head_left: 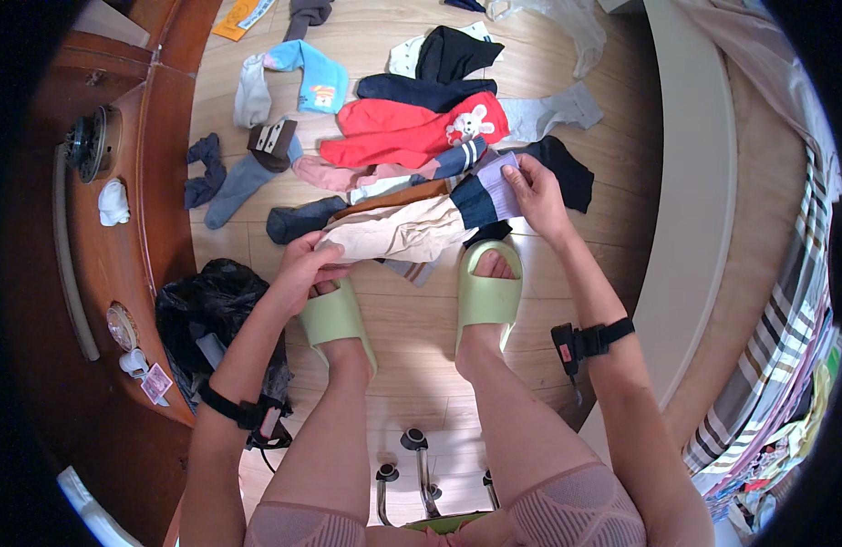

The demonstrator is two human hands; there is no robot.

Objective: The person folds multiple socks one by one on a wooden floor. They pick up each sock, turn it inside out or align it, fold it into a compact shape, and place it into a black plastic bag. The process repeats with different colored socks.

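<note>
A long cream sock (398, 234) with a dark teal band and a lavender cuff is stretched out between my hands, above the floor. My left hand (307, 269) is closed on its cream toe end. The lavender cuff is pinched between thumb and fingers of my right hand (539, 196). Just beyond, a red sock (393, 128) with a white rabbit lies among several others, including a pink sock (325, 173), a black sock (567, 173) and a dark grey sock (298, 221). Part of a brown sock is covered by the cream one.
A black plastic bag (206, 305) stands left of my left arm, beside a wooden cabinet (170, 164). Green slippers (489, 305) are on my feet. To the right runs a bed frame (685, 255) with a checked cloth (758, 392). Chair casters (413, 439) show between my legs.
</note>
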